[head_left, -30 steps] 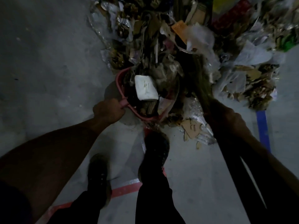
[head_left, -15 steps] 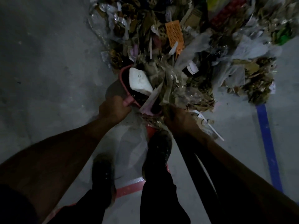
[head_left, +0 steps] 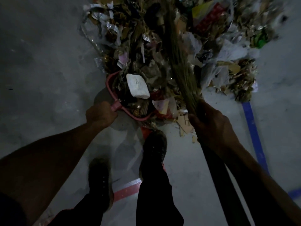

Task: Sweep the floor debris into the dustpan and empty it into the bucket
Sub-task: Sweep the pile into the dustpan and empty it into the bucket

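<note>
Sweeping: we are mid-stroke, feeding a trash pile into a pan on the floor; no bucket shows in this view.
Shoes: our two dark shoes (head_left: 154, 150) stand on grey floor (head_left: 40, 79) nearest us, the right one just behind the pan, over a red tape line (head_left: 125, 190).
Left hand: our left hand (head_left: 101, 114) is curled tight round the pink handle of the dustpan (head_left: 112, 88), holding it flat on the floor with its mouth toward the pile.
Right hand: our right hand (head_left: 211, 126) is wrapped round the neck of the broom (head_left: 182, 67), low down where the straw bundle meets the dark stick; the stick runs back along our forearm.
Dustpan load: it looks heaped already, with a white block (head_left: 137, 86) on top and scraps hanging over the near rim.
Debris: the pile (head_left: 162, 38) of foil, paper, plastic and dry leaves spreads beyond the pan and to its right, reaching a blue tape line (head_left: 251, 128).
Risk one: we judge another pull would push trash over the pan's back rim onto our shoe, because the pan looks full.
Risk two: lifting it now could tip the white block off, since it sits loose and high.
Risk three: light plastic may snag in the straw and drag back out.
</note>
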The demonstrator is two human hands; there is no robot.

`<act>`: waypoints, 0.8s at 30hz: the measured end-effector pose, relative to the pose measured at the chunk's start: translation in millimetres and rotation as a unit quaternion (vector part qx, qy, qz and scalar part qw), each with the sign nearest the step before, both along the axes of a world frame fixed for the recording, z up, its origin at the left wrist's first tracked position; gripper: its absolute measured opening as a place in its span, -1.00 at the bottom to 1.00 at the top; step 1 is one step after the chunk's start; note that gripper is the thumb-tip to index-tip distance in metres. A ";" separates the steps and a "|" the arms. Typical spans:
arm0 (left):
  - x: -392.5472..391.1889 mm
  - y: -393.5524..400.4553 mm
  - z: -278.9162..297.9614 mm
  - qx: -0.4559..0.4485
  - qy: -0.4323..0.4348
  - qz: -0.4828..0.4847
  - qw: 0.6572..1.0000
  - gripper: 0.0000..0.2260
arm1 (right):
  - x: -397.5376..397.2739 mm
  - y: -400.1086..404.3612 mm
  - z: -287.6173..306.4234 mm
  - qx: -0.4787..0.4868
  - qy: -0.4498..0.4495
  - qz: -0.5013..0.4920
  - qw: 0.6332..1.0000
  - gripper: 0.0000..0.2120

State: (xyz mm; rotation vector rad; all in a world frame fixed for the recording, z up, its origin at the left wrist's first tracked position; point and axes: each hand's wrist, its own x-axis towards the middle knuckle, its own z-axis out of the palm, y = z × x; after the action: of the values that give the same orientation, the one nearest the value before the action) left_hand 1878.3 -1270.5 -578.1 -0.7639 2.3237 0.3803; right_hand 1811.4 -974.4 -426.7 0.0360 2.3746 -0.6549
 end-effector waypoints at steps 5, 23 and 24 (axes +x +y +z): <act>-0.8 -2.4 1.4 -0.005 0.003 -0.020 1.000 -0.61 | -12.9 4.3 10.7 0.002 0.055 -0.032 0.998 -0.50; -4.7 -6.8 -19.8 -0.011 0.025 -0.104 0.994 -0.66 | -16.3 5.1 -71.3 0.068 -0.015 0.088 0.994 -0.72; -4.5 -8.1 -19.7 -0.017 0.017 -0.109 0.994 -0.67 | -22.1 12.6 -65.9 0.072 -0.019 0.059 0.995 -0.69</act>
State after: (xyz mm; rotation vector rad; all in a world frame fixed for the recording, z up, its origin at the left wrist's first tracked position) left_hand 1873.9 -1278.6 -597.8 -0.5148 2.4198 0.2592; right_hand 1789.3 -961.8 -492.6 -0.0282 2.3624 -0.4219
